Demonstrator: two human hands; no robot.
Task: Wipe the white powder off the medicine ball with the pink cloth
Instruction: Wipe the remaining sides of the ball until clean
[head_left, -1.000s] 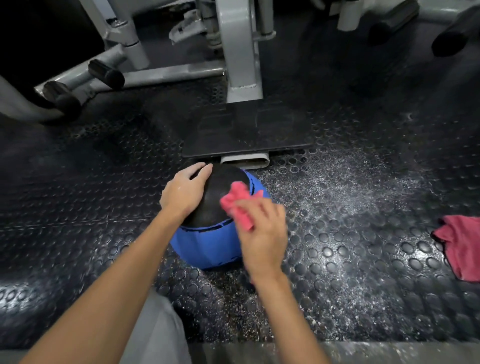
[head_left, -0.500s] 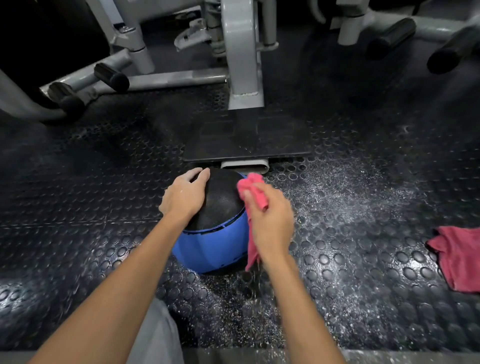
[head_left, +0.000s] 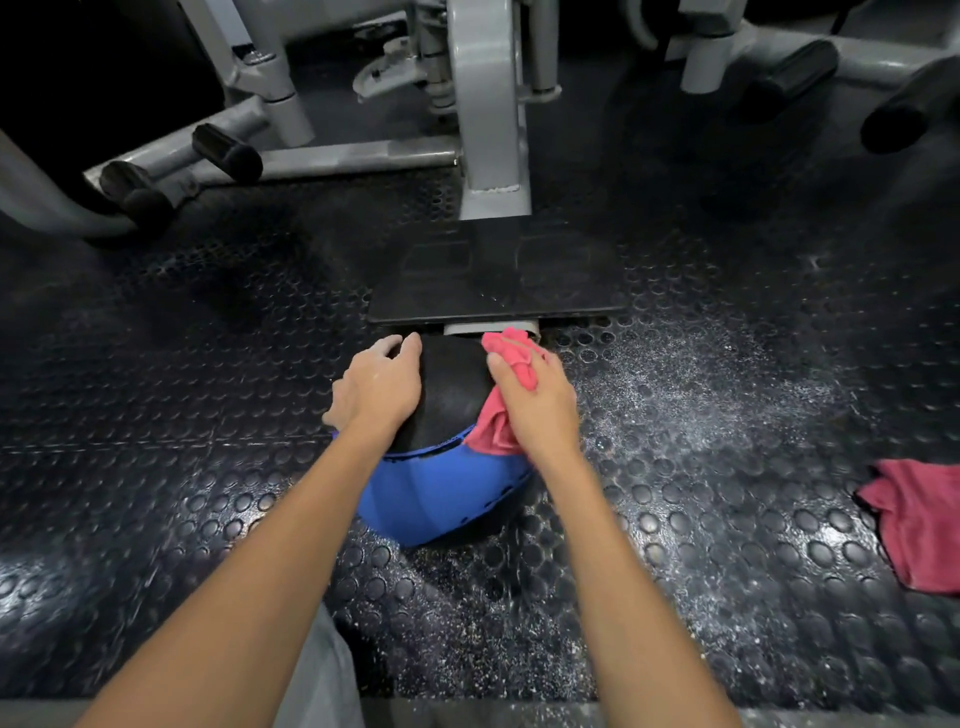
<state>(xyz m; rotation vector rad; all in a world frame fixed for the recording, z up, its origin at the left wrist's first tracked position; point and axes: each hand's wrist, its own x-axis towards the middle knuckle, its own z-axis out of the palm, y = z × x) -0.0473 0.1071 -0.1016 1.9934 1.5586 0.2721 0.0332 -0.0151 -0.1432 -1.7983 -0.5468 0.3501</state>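
A black and blue medicine ball (head_left: 441, 483) sits on the studded rubber floor in front of me. My left hand (head_left: 376, 387) rests on its upper left side, fingers spread over the black top. My right hand (head_left: 537, 402) holds the pink cloth (head_left: 506, 364) against the ball's upper right side; cloth bunches out past my fingertips and hangs below my palm. The ball's far right side is hidden behind my right hand and the cloth.
White powder (head_left: 691, 379) is scattered on the floor right of the ball and in front of it. A second red cloth (head_left: 914, 525) lies at the right edge. A black foot plate (head_left: 498, 280) and grey machine frame (head_left: 488, 114) stand just behind the ball.
My right hand has moved the pink cloth from the ball's near top up and over to its far right side. My left hand has stayed on the ball's left.
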